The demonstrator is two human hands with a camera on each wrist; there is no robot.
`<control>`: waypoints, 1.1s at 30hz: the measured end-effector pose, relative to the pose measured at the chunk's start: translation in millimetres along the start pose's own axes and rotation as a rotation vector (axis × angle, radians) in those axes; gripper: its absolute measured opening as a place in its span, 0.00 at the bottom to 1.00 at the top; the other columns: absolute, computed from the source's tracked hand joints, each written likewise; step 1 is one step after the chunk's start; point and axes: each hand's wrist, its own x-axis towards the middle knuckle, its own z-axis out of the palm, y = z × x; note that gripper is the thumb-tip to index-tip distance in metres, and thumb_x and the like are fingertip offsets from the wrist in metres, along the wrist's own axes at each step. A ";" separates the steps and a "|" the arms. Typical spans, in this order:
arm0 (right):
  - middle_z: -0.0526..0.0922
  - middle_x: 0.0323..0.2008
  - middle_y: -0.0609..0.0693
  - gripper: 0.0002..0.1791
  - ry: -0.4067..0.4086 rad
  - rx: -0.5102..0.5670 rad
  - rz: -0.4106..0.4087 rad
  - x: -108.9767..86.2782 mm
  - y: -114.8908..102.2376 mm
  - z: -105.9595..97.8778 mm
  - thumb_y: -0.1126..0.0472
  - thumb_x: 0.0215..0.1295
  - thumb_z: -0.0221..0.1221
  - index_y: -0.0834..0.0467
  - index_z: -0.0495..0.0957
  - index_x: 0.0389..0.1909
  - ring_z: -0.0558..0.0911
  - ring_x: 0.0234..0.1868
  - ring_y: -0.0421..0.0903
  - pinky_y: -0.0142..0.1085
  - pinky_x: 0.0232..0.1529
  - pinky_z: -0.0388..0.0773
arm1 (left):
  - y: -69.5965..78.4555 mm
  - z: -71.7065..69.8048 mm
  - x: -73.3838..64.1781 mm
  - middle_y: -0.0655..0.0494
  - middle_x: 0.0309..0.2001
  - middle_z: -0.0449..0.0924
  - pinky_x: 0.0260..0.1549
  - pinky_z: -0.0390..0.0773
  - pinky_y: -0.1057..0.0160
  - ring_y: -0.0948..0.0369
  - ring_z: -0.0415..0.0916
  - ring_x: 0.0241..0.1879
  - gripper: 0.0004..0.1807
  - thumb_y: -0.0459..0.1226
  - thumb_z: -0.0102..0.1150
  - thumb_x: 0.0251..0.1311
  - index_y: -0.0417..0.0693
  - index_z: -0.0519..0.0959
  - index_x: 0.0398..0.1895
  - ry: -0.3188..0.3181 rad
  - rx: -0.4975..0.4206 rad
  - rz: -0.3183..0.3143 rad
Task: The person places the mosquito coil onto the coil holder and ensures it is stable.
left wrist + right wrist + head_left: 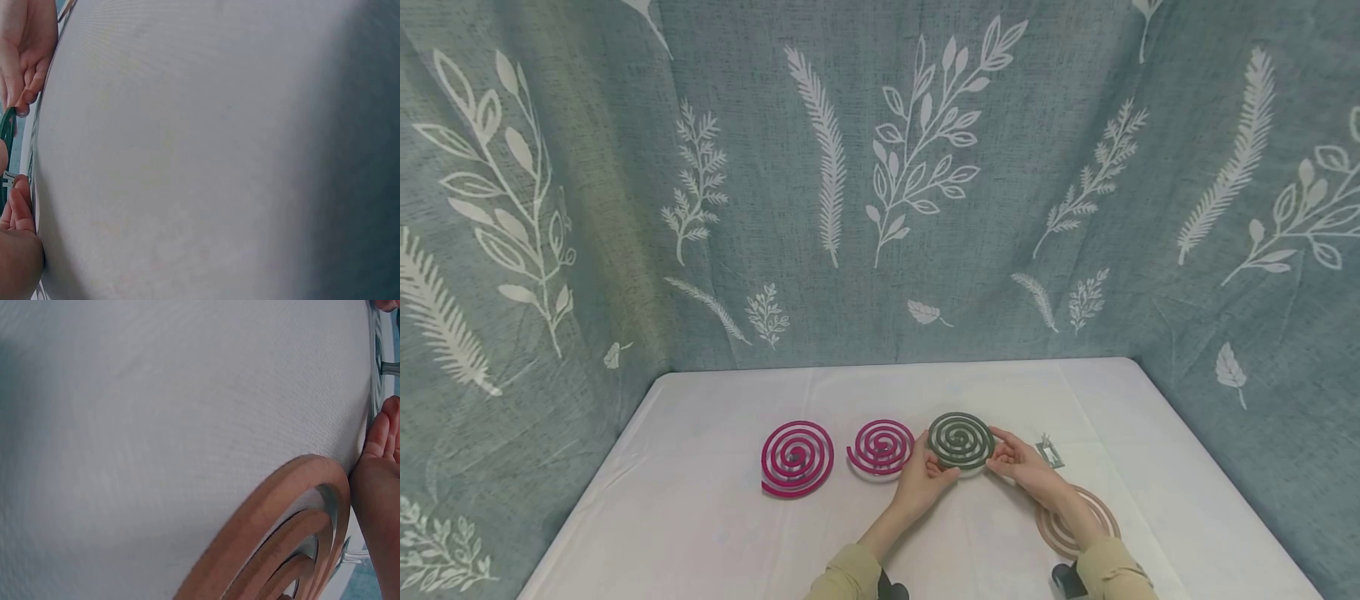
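Note:
Both hands hold a green mosquito coil, a flat spiral. My left hand grips its lower left edge, thumb at the front. At the coil's right edge, my right hand pinches the rim between thumb and fingers. A small metal stand shows by the coil in the left wrist view, where the coil appears edge-on. Just left of my left hand is a magenta mosquito coil, with a shadow beneath it. Under my right forearm lies a brown mosquito coil, partly covered in the head view.
Another magenta coil is at the far left of the row. A small metal stand lies right of my right hand. The white-covered table is bordered by a blue-grey leaf-patterned curtain at the back and sides.

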 end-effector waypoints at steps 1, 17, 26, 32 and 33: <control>0.71 0.37 0.48 0.40 0.000 -0.009 0.017 0.7 -1.0 0.0 0.63 0.64 0.57 0.67 0.48 0.71 0.70 0.36 0.36 0.25 0.38 0.72 | -0.2 0.1 0.2 0.48 0.32 0.74 0.30 0.69 0.76 0.70 0.65 0.28 0.45 0.35 0.66 0.53 0.28 0.51 0.69 0.001 0.001 0.001; 0.71 0.38 0.48 0.39 0.010 -0.013 0.050 2.3 0.6 -1.2 0.64 0.64 0.58 0.64 0.49 0.72 0.71 0.37 0.37 0.25 0.39 0.72 | 1.6 1.0 0.1 0.48 0.32 0.73 0.30 0.70 0.75 0.71 0.65 0.28 0.45 0.33 0.65 0.53 0.26 0.51 0.68 0.011 0.014 0.006; 0.71 0.37 0.47 0.39 -0.003 -0.011 0.035 2.4 -0.2 -1.5 0.65 0.64 0.57 0.66 0.48 0.72 0.71 0.36 0.36 0.24 0.38 0.72 | 2.1 0.8 1.0 0.49 0.32 0.73 0.30 0.70 0.75 0.71 0.65 0.28 0.44 0.33 0.66 0.52 0.26 0.52 0.68 0.016 0.022 -0.004; 0.71 0.37 0.47 0.39 0.006 -0.028 0.038 2.2 -0.5 -0.7 0.65 0.64 0.57 0.66 0.49 0.71 0.71 0.36 0.36 0.25 0.38 0.72 | 2.2 0.9 0.9 0.49 0.31 0.74 0.30 0.70 0.75 0.70 0.65 0.28 0.45 0.33 0.66 0.52 0.27 0.52 0.68 0.016 0.030 -0.006; 0.71 0.37 0.47 0.39 0.007 -0.029 0.040 2.2 -0.3 -0.6 0.65 0.64 0.57 0.66 0.49 0.71 0.71 0.36 0.36 0.25 0.38 0.72 | 2.3 0.9 0.7 0.49 0.32 0.74 0.30 0.70 0.75 0.70 0.65 0.28 0.45 0.33 0.66 0.52 0.27 0.52 0.68 0.015 0.032 -0.008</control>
